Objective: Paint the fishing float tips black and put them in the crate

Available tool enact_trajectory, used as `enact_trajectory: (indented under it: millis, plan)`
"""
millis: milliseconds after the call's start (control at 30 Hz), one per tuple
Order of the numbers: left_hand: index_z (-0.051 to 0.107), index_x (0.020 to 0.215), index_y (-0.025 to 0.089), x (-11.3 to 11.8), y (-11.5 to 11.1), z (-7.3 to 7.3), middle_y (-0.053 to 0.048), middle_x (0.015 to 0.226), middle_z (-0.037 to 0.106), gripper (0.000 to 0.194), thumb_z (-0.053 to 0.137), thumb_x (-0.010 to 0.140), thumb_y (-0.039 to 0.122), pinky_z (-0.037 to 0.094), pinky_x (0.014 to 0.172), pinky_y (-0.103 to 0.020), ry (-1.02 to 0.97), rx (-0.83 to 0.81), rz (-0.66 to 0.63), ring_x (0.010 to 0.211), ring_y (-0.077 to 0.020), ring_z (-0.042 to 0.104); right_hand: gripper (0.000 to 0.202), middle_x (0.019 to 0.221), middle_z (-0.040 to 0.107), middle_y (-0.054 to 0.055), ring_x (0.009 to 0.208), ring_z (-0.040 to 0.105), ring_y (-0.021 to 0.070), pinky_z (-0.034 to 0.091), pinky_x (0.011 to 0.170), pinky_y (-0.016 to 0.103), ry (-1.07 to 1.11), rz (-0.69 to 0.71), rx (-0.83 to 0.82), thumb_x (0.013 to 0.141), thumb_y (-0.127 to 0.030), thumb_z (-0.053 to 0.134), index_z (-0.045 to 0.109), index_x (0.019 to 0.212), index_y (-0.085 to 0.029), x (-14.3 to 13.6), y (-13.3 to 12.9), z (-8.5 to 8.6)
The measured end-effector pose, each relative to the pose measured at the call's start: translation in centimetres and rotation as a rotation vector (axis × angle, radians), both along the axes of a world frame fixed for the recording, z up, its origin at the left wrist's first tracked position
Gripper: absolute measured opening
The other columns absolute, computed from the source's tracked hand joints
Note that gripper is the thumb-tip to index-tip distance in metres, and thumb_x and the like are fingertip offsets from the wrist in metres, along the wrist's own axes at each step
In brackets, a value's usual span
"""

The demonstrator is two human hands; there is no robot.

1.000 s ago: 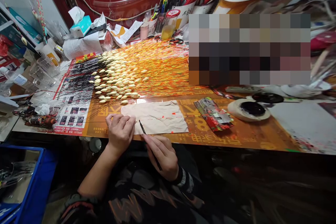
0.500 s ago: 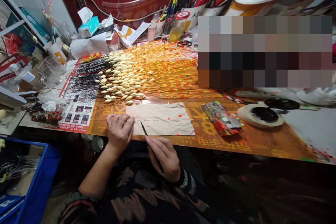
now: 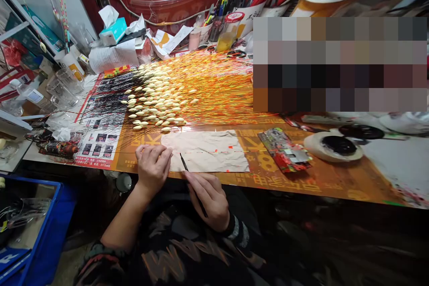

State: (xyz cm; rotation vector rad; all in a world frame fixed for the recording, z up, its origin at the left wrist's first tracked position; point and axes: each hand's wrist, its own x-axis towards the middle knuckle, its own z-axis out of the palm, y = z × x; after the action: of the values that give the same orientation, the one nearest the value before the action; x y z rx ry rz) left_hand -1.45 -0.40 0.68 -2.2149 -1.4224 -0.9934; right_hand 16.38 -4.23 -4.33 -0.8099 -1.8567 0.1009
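My right hand (image 3: 211, 199) grips a thin black brush (image 3: 193, 181) whose dark tip stands over the lower left part of a pale wrinkled cloth (image 3: 208, 143). Red marks show on the cloth's right side. My left hand (image 3: 153, 163) lies at the cloth's left edge with its fingers curled together; a very thin stick (image 3: 201, 153) runs from it rightward across the cloth. Behind both hands spread many thin sticks with cream oval bodies (image 3: 154, 103), black at the left and orange and yellow at the right.
Right of the cloth lie a paint-stained block (image 3: 284, 149) and a tape roll (image 3: 315, 146) with a black centre. Jars, a blue tissue box (image 3: 113, 32) and a brush-filled pot (image 3: 250, 15) line the back. Glass mugs (image 3: 60, 94) are at left, a blue crate (image 3: 50, 228) below.
The brush in my right hand has tilted slightly, its rear end now showing below the fingers. My left hand stays in almost the same place.
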Motion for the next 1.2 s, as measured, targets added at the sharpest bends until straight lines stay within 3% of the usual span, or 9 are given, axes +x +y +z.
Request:
enact_trajectory:
  millis: [800, 1200]
  plan:
    - [0.068, 0.107, 0.022, -0.10, -0.10, -0.12, -0.006, 0.099, 0.073, 0.017, 0.059, 0.092, 0.023, 0.038, 0.094, -0.042, -0.008, -0.043, 0.020, 0.091, -0.0193, 0.063, 0.062, 0.116, 0.069, 0.012, 0.101, 0.065, 0.0232, 0.055, 0.081, 0.038, -0.040, 0.022, -0.040, 0.090, -0.004, 0.055, 0.041, 0.148, -0.020, -0.41, -0.06, -0.17]
    - [0.064, 0.117, 0.021, -0.98, -0.43, -0.65, -0.007, 0.105, 0.073, 0.026, 0.061, 0.091, 0.021, 0.039, 0.094, -0.041, -0.014, -0.050, 0.040, 0.095, -0.0204, 0.063, 0.063, 0.113, 0.070, 0.012, 0.097, 0.065, 0.0229, 0.055, 0.079, 0.037, 0.002, 0.068, 0.008, 0.088, -0.001, 0.057, 0.043, 0.147, -0.017, -0.75, 0.01, 0.02]
